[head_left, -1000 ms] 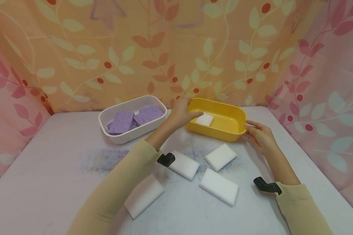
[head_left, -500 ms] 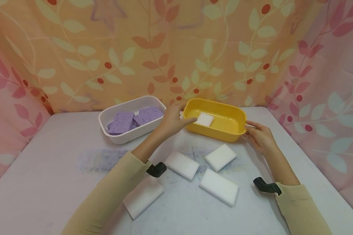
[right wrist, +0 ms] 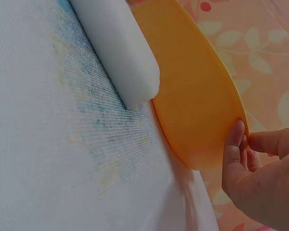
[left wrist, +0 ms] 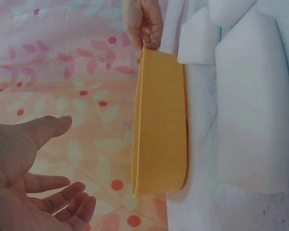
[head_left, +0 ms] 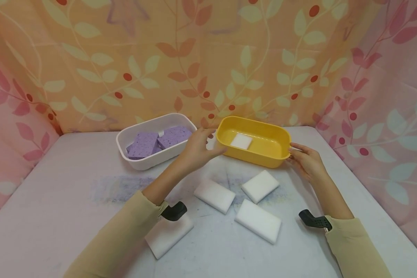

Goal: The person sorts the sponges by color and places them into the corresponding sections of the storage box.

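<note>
My right hand [head_left: 307, 160] pinches the right end of a yellow plastic tub [head_left: 255, 155] by its rim; the right wrist view shows thumb and fingertips on the edge. Inside the tub lies one white sponge block [head_left: 241, 141]. My left hand [head_left: 197, 150] hovers left of the tub, apart from it, its fingers spread and holding nothing. Behind that hand stands a white tub [head_left: 139, 164] with several purple sponges [head_left: 144, 145] in it. On the table in front lie more white sponge blocks: one [head_left: 260, 186] nearest the yellow tub, one [head_left: 215, 195] left of it, and one [head_left: 258, 221] closer to me.
Another white block [head_left: 170, 236] lies partly under my left forearm. The table [head_left: 73, 216] has a bluish smudge [head_left: 121, 189] across its middle. A floral curtain [head_left: 208, 58] hangs along the back and both sides.
My left hand has drawn back from the yellow tub's left end, moving left and toward me. The tub's left rim is now uncovered. My right hand stays on the tub.
</note>
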`<action>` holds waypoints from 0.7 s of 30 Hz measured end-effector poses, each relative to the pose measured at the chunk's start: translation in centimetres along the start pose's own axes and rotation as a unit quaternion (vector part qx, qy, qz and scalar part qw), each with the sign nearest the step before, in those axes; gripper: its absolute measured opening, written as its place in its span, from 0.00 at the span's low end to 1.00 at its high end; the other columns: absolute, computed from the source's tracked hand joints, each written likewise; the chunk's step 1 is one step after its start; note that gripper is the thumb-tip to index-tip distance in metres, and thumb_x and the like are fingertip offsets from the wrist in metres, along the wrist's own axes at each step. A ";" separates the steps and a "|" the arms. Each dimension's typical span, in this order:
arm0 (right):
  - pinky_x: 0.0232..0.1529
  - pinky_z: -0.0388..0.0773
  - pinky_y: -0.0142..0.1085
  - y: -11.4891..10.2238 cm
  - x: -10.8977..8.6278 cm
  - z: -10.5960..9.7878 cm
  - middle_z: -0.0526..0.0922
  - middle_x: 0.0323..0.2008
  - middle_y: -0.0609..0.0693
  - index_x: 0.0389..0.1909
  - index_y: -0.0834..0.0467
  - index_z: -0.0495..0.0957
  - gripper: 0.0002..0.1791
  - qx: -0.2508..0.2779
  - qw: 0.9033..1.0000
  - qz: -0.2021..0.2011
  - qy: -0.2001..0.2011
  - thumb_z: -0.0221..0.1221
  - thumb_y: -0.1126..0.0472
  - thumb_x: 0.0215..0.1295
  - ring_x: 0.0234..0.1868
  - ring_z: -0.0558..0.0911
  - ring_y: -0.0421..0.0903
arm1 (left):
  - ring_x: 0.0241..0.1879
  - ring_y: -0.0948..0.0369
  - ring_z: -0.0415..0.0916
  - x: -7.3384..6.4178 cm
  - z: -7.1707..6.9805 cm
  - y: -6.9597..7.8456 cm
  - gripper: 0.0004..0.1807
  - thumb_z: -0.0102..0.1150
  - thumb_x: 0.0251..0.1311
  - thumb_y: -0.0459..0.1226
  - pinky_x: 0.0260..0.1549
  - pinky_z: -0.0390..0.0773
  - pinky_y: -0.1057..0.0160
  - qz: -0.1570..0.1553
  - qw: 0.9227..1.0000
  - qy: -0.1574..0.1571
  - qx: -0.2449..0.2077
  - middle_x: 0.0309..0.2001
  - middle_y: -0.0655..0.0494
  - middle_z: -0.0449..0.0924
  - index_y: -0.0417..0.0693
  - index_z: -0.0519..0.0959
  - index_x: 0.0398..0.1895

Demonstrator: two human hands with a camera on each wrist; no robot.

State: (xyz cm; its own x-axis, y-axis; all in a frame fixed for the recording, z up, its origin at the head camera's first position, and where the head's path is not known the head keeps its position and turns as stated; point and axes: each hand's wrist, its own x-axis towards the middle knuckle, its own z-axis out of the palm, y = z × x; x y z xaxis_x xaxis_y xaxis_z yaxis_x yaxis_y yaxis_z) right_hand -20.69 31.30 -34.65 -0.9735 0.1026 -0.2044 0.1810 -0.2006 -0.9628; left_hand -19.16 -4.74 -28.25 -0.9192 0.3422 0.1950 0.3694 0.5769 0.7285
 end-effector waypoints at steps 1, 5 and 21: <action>0.39 0.87 0.27 0.0 0.0 0.0 0.86 0.33 0.44 0.72 0.67 0.63 0.28 -0.001 1.000 0.000 0.000 0.59 0.68 0.77 0.33 0.86 0.38 | 0.58 0.44 0.74 -0.2 -0.1 0.0 0.37 0.72 0.66 0.44 0.58 0.81 0.49 -0.002 1.000 0.001 0.003 0.64 0.39 0.76 0.39 0.71 0.75; 0.39 0.87 0.27 0.0 0.1 0.0 0.86 0.33 0.44 0.72 0.67 0.63 0.28 -0.002 1.000 0.000 0.002 0.59 0.68 0.77 0.33 0.86 0.38 | 0.59 0.45 0.75 -1.0 -0.5 -0.2 0.39 0.72 0.67 0.44 0.60 0.80 0.49 -0.016 1.000 -0.005 0.010 0.65 0.39 0.76 0.37 0.70 0.75; 0.40 0.87 0.27 -0.1 -0.1 0.1 0.86 0.35 0.43 0.75 0.68 0.60 0.30 -0.002 1.000 0.005 0.001 0.59 0.68 0.77 0.34 0.86 0.38 | 0.59 0.41 0.76 -5.4 -1.1 -1.8 0.39 0.71 0.68 0.43 0.59 0.80 0.46 -0.041 0.997 -0.053 0.026 0.62 0.38 0.77 0.34 0.68 0.75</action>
State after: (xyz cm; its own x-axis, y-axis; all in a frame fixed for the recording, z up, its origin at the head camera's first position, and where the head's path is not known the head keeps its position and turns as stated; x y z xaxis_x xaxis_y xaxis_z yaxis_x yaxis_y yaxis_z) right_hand -20.65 31.23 -34.47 -0.9713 0.1022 -0.2150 0.1921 -0.1969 -0.9614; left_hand -15.01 -8.44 -29.85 -0.9278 0.3676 0.0631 0.3024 0.6423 0.7043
